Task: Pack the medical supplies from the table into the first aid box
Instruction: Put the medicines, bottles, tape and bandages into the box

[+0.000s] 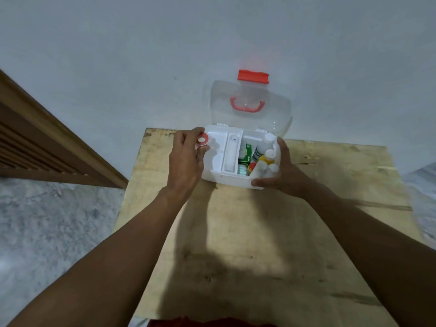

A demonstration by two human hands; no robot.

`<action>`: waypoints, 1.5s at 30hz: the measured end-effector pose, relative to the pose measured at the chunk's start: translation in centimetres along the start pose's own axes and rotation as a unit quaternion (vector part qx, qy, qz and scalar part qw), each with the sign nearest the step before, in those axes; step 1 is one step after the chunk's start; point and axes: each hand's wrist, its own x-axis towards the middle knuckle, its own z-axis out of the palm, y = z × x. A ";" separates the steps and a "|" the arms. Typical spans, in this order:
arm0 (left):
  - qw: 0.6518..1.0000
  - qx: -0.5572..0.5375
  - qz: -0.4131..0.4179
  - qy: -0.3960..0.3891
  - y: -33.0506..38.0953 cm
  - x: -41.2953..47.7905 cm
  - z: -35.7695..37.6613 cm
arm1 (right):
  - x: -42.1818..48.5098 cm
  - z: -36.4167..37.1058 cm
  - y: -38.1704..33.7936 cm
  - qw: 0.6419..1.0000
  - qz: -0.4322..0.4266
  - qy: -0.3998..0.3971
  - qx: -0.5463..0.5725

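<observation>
- Nearest us, our two bare forearms reach forward over the wooden surface [236,232], whose near part lies bare below them.
- Our left hand [186,159] pinches a small red-and-white tape roll [202,139] between thumb and fingertips, holding it over the left edge of the box [226,178].
- Our right hand [283,171] is wrapped around the right end of the box, thumb on the front wall and fingers curled over the rim beside the bottles [267,154].
- Between our hands, the white box sits open on the surface; a white tray [221,149] fills its left part, just right of the tape roll.
- Left of our right hand's fingers, a green packet [245,154] stands in the open compartment next to the white and yellow bottles.
- Beyond both hands, the clear lid [250,109] stands upright against the wall, with a red handle and red latch.
</observation>
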 end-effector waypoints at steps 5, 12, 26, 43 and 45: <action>0.999 0.021 0.026 0.022 0.4 1.6 0.0 | 0.2 0.0 0.6 0.999 -0.027 0.014 0.020; 0.994 0.055 0.048 -0.082 0.0 4.5 1.6 | 0.4 0.0 0.6 0.999 -0.023 -0.006 0.043; 0.988 0.054 0.029 -0.145 -1.5 6.1 4.6 | 0.6 0.1 0.3 1.000 0.009 0.002 0.021; 0.996 -0.009 0.048 -0.077 -1.5 3.9 1.8 | 0.3 0.2 -0.6 0.998 -0.015 0.004 0.056; 0.994 -0.011 0.056 -0.093 -1.6 2.9 1.5 | 0.3 0.2 -0.7 0.998 -0.015 0.003 0.058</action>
